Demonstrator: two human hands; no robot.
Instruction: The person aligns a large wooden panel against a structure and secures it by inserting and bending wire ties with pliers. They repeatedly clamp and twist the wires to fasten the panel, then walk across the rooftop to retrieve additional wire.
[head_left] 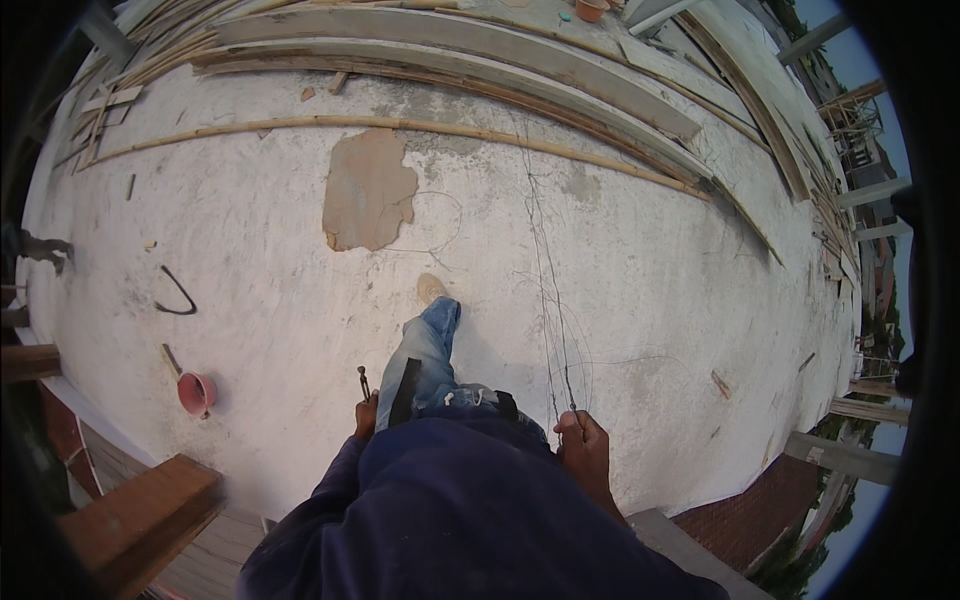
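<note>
Concrete slab (650, 300) fills view, timber planks (470, 45) stacked at 12 o'clock. Right hand (583, 447) at 5 o'clock, grip closed on thin wires (548, 300) running toward 12. Left hand (366, 415) at 6 o'clock, grip closed on pliers (363, 380). Pink bucket (196, 391) at 8 o'clock. Step, judged: carrying wires across slab mid-stride; next calls for steady hold, untangled strands.

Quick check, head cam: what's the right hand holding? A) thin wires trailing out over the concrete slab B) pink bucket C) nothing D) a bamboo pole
A: the right hand is closed on thin wires that run away from it across the white concrete slab; the pink bucket sits apart, off to the left.
</note>
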